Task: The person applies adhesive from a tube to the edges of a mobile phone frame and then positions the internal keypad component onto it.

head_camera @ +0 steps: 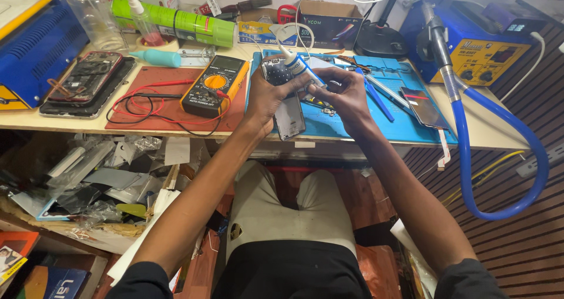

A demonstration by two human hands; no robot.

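Above the blue mat [352, 131], the left hand [267, 93] is gripping an opened phone [286, 102]; right hand [343, 90] fingers are pinching a small glue bottle [295, 64].

workbench [499, 135] | blue mat [405, 128] | red mat [170, 76] | multimeter [214, 86] | opened phone [86, 76]

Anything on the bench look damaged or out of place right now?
Yes. An opened phone with its insides exposed lies at the bench's left end, and loose scraps are piled below. The left hand holds another phone.
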